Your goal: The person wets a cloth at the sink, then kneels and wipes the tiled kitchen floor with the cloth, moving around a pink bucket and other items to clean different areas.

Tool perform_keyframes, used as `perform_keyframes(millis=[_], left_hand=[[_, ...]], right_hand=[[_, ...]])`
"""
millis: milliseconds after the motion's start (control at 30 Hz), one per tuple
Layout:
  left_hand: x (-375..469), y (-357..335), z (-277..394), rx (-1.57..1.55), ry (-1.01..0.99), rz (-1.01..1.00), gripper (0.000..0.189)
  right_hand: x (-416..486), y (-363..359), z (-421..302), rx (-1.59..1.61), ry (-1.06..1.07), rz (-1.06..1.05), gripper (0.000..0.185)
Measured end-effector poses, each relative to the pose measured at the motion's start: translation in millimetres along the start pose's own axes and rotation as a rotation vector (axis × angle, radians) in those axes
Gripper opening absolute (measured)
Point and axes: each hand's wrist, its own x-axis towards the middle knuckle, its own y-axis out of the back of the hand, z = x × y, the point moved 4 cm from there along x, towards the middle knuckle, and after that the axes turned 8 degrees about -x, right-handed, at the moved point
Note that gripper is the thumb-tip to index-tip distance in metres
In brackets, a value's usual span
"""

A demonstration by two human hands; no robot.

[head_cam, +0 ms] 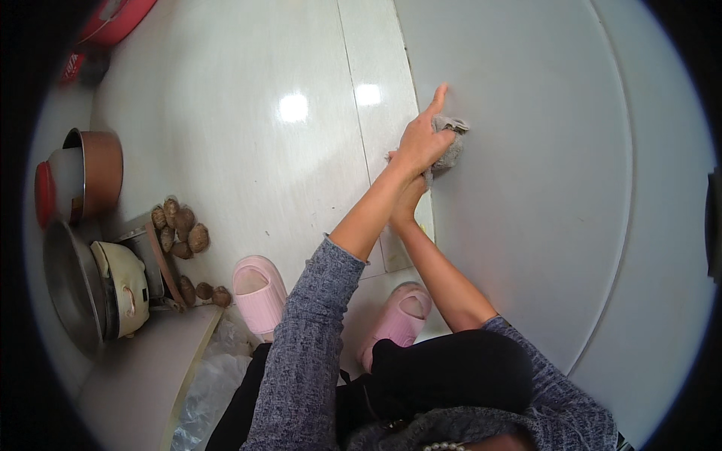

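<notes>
A bunched grey cloth (449,151) lies against the large light-grey panel, close to where it meets the floor. My left hand (423,140) grips the cloth, its back turned up and one finger stretched out along the panel. My right hand (407,202) is under my left wrist and mostly hidden. Bits of the cloth show at its fingertips and beside its palm, so it appears to hold the cloth too. My forearms cross near the wrists.
The grey panel (524,169) rises along the right. Glossy white tiles (254,141) cover the floor. At left are brown tubers (184,220), a copper-coloured pot (102,175), a cream rice cooker (127,287) and a metal pan (70,282). Plastic bags (208,389) lie near my pink slippers (259,293).
</notes>
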Motion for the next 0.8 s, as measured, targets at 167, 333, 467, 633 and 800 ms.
perform_keyframes(millis=[167,333,467,633,800], left_hand=[[-6.2,-6.2,-5.8,0.038,-0.03,0.002,0.083],[-3.2,-1.8,-2.6,-0.014,-0.052,0.031,0.083],[-5.6,-3.5,-4.0,0.049,0.024,-0.001,0.082],[-3.8,-2.5,-2.4,0.066,-0.103,0.03,0.082],[3.6,-0.7,4.2,0.021,0.08,-0.017,0.082]], right_hand=[[8.9,-10.0,18.1,0.296,-0.103,0.03,0.021],[3.7,-8.0,16.7,0.37,-0.118,0.051,0.022],[5.7,-7.6,25.0,0.459,-0.182,-0.019,0.02],[15.2,-6.8,32.6,0.096,-0.074,0.025,0.02],[25.5,-7.5,58.1,-0.189,-0.017,-0.028,0.021]])
